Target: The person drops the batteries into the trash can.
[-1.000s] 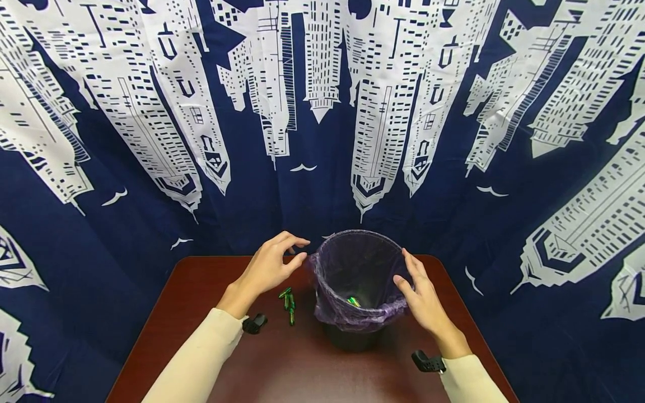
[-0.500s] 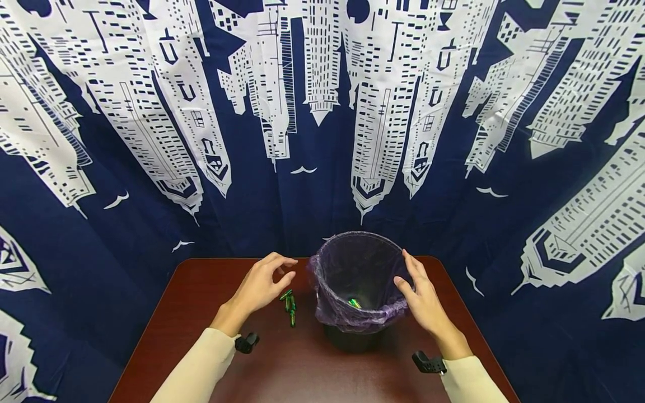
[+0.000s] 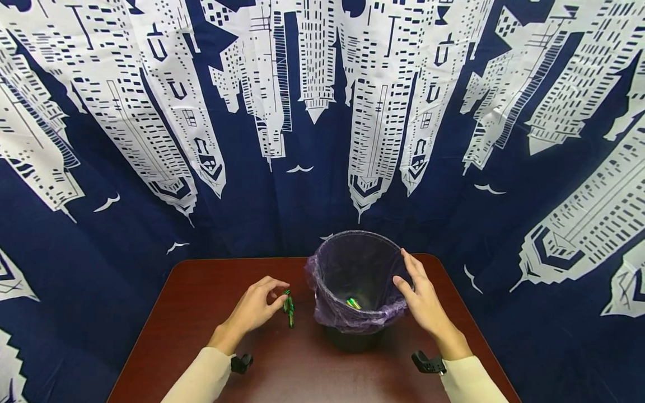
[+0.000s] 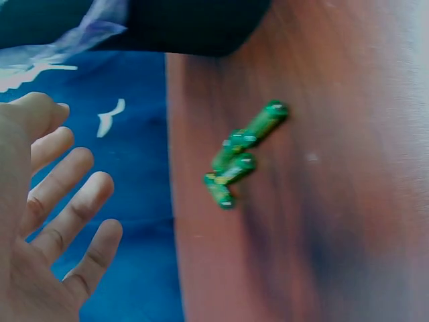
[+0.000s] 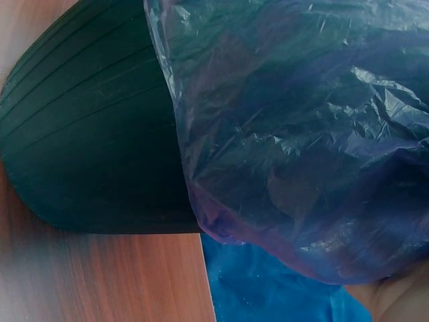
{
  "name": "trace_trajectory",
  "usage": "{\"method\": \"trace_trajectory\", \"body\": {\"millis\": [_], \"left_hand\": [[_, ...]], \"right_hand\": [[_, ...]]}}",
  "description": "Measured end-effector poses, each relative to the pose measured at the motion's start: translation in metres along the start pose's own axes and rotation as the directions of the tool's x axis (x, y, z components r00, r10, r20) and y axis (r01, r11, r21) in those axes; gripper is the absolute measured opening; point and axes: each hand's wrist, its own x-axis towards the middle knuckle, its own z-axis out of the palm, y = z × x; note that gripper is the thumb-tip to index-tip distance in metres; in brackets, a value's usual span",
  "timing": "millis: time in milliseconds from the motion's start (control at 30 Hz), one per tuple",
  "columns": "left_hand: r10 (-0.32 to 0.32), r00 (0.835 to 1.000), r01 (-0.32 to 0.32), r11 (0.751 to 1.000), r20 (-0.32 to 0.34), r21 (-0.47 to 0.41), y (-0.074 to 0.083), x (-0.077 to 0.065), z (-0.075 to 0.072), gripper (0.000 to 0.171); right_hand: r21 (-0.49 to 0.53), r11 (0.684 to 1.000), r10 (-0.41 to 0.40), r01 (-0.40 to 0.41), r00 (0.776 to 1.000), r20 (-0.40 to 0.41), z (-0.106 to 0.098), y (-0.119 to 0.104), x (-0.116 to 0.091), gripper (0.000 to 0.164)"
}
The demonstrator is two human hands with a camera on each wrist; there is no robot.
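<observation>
Several small green batteries lie close together on the table, left of a dark trash bin. My left hand is beside the far end of that cluster, fingers relaxed. In the left wrist view its spread fingers are apart from the batteries. My right hand holds the bin's right rim, thumb over the inner side and fingers along the outside. A thin purple liner is folded over the rim. Inside the bin, some green and yellow batteries show. In the right wrist view, the liner covers most of the picture.
The reddish-brown table ends at the back against a dark blue curtain printed with white buildings. Each wrist carries a black strap device.
My left hand has moved away from the bin, down and to the left, to the battery cluster. The right hand and the bin have kept their places.
</observation>
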Motion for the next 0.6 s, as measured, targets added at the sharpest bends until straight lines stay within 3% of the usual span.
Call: {"method": "trace_trajectory", "body": {"millis": [267, 600], "left_hand": [[-0.046, 0.997, 0.049, 0.998, 0.064, -0.047, -0.016, -0.017, 0.025, 0.03], [-0.084, 0.99, 0.089, 0.995, 0.115, -0.036, -0.023, -0.025, 0.046, 0.031]], "right_hand": [[-0.005, 1.0, -0.011, 0.011, 1.0, -0.009, 0.002, 0.0, 0.0, 0.074], [-0.001, 1.0, -0.01, 0.01, 1.0, -0.011, 0.002, 0.002, 0.002, 0.074]]}}
